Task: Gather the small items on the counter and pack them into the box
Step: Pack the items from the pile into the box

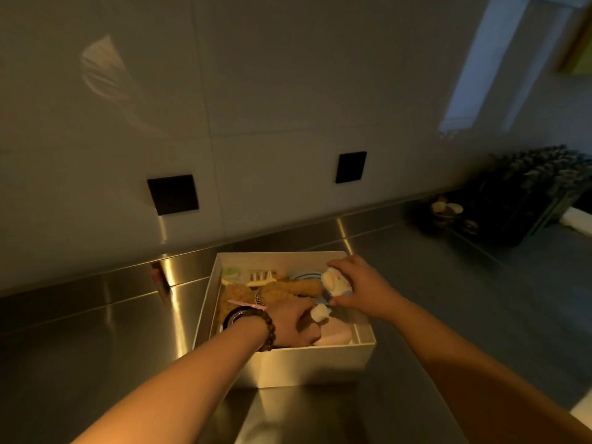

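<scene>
We have both hands inside the box (pixel 307 366), which sits open on the steel counter (pixel 96 341) close to the wall (pixel 256 91). Our right hand (pixel 355 283) curls over a small white-and-blue plush (pixel 333 283) and grips it above the box's far right part, thumb low beside it. Our left hand (pixel 294 325) reaches down into the near side with the fingers bent among the things there; a small white piece (pixel 320 313) shows at its fingertips, but we cannot tell whether the hand pinches it or only touches it. A beaded bracelet (pixel 266 328) rings the left wrist.

In the box lie brown plush toys (pixel 282 291) across the middle, a pale comb (pixel 261 277) at the far side with a green item (pixel 232 272) just beside it, a dark ring (pixel 232 315) near the left wall, and something pink (pixel 333 336) in the near right corner.

Two black squares (pixel 173 194) sit on the wall. Well to the right stands a dark rack (pixel 525 200) with small bowls (pixel 447 209) just beside it.
</scene>
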{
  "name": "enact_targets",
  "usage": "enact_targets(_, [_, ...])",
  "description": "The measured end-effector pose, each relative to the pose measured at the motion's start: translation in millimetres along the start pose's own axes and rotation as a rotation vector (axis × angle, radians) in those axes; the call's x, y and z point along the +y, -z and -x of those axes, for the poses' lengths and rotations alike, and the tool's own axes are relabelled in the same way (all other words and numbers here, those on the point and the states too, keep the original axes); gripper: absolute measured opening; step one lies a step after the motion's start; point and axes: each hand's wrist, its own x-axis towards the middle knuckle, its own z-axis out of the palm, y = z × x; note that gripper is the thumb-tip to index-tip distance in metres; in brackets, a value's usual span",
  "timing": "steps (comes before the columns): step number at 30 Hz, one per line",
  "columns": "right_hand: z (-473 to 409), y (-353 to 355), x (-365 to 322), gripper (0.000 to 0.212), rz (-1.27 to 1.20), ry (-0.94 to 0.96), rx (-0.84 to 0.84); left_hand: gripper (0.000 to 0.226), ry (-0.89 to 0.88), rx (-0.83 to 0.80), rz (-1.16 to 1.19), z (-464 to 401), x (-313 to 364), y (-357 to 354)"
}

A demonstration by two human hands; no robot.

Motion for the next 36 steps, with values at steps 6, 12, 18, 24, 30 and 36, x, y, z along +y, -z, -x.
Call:
enact_targets(6, [-8, -4, -1, 0.08, 0.054, 0.04, -0.031, 0.076, -0.063, 0.066, -0.077, 0, 1, 20])
enact_targets(12, [-27, -17, -8, 0.079, 0.117, -0.036, -0.048, 0.089, 0.139, 0.352, -0.404, 21, -42, 53])
enact_targets(18, [-41, -38, -13, 0.07, 0.243, -0.103, -0.175, 0.101, 0.311, 0.241, -0.506, 36, -77, 41])
enact_targets(24, [-42, -40, -12, 0.072, 0.242, -0.123, -0.183, 0.094, 0.259, 0.335, -0.518, 38, -86, 32])
enact_targets(30, [-36, -50, -14, 0.066, 0.234, -0.076, -0.158, 0.086, 0.222, 0.38, -0.418, 40, -89, 34])
enact_targets(36, [-46, -60, -37, 0.074, 0.219, 0.036, -0.052, 0.072, 0.167, 0.5, -0.284, 46, -84, 36])
